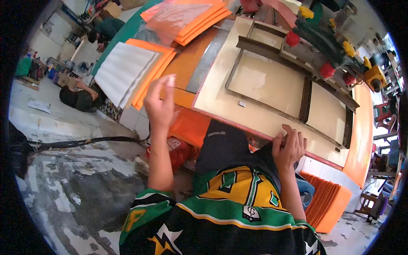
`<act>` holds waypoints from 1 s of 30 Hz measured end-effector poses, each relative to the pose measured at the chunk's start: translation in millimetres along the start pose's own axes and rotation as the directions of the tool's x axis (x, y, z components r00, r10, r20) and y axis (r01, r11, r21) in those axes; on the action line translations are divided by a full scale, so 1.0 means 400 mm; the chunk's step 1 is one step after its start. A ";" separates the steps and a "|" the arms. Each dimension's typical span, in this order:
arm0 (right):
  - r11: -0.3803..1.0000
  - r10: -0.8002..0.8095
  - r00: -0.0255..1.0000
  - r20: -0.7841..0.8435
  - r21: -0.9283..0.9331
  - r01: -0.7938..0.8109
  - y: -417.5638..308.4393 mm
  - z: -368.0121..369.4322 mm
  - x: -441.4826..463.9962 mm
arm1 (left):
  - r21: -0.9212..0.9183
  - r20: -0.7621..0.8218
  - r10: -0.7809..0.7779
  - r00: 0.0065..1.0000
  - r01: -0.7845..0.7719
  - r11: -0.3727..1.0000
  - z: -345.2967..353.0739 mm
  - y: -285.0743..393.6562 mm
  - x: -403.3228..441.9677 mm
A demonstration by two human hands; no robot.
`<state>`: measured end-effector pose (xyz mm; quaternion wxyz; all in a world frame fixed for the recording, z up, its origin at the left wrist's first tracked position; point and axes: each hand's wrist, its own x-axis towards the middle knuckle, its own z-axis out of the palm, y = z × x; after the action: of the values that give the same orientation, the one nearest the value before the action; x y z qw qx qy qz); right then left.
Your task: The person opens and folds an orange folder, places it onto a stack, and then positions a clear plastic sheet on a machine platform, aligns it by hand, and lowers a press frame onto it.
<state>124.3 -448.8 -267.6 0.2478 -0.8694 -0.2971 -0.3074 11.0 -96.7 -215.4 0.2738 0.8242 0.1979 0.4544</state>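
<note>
My left hand is raised at the left of the worktable, near the stack of orange sheets. Its thumb points up and its fingers are bent with a gap beside the thumb; nothing shows in it. Loosely curled, with fingers apart, my right hand hovers at or rests on the near edge of a cream board; contact is unclear. On the board lies a dark rectangular metal frame, with an angled metal bar across its far side. A small white piece sits near the frame's left corner.
White foam-like sheets top the left orange stack; another orange stack carries clear film. A machine with red knobs and yellow knobs stands beyond the board. More orange sheets are below right. Two people work at left.
</note>
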 end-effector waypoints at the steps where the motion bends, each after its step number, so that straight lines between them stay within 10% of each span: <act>1: 1.000 -0.018 1.000 -0.001 -0.004 0.018 0.005 0.001 -0.001 | 0.056 0.008 -0.027 1.000 0.027 0.998 -0.015 -0.003 0.037; 8: 1.000 -0.021 0.999 0.032 0.010 0.020 0.006 -0.013 0.002 | 0.153 0.218 0.210 0.953 -0.246 0.957 0.056 -0.118 0.321; 17: 0.999 -0.039 0.999 0.033 0.020 0.039 0.004 -0.030 0.012 | 0.232 0.590 0.106 0.800 -0.293 0.928 0.067 -0.187 0.439; 30: 0.998 -0.068 0.998 -0.001 -0.010 0.068 0.006 -0.022 0.009 | 0.297 0.428 0.058 0.902 -0.201 0.933 0.053 -0.175 0.482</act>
<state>124.9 -454.4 -259.7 0.2329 -0.8598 -0.3250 -0.3176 121.8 62.6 -145.2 0.1342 0.9471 0.1538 0.2477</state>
